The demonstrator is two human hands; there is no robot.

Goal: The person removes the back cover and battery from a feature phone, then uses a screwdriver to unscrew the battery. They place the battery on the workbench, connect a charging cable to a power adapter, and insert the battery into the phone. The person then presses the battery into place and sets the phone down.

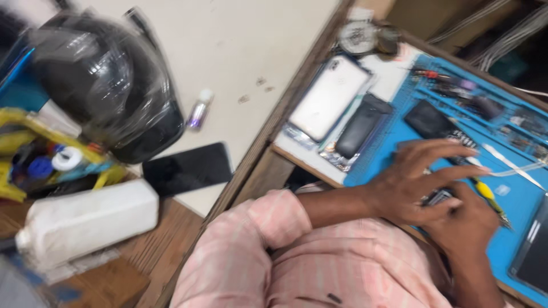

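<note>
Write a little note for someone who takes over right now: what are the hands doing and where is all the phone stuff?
Left hand: spread over a small dark part on the blue mat, fingers touching it.
Right hand: just beneath, pressed against the same part; grip too blurred to tell.
Yellow-handled tool: lying on the mat beside the hands.
White phone back and dark phone piece: side by side at the mat's left edge.
Black phone: apart, on the white surface.
Done: phones lie opened up.
Left: the small part is not yet fitted anywhere.
</note>
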